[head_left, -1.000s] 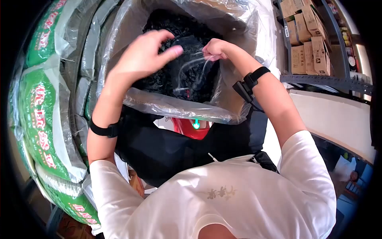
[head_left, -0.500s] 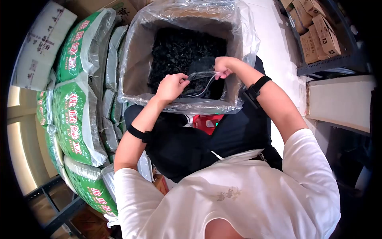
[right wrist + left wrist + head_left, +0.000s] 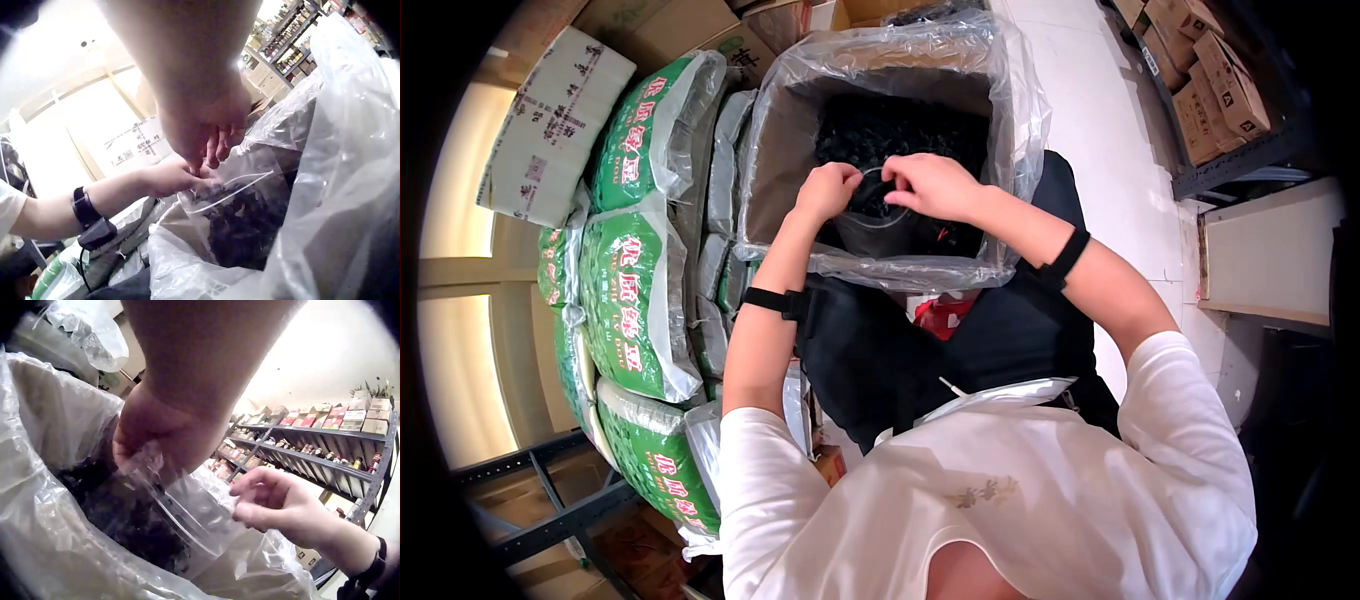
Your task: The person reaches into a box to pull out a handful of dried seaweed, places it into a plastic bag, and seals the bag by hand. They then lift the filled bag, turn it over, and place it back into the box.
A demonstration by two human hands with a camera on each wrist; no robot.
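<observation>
A clear zip bag hangs mouth up over a cardboard box of black, dried, curled flakes. My left hand pinches the bag's top edge on the left, and its zip strip shows in the right wrist view. Over the bag's mouth, my right hand has its thumb and index finger apart. In the left wrist view the right hand is loosely bent, with a gap between thumb and fingers. Dark flakes show through or behind the clear film.
A loose plastic liner drapes over the box's rim. Stacked green-and-white sacks stand close on the left, with a white carton beyond. Shelves with small cartons are on the right. The person's knees flank the near side.
The left hand came in from the box's left side and took the bag's edge. The right hand, earlier pinching the bag's rim, has moved left and spread its fingers. The bag's mouth now looks rounder.
</observation>
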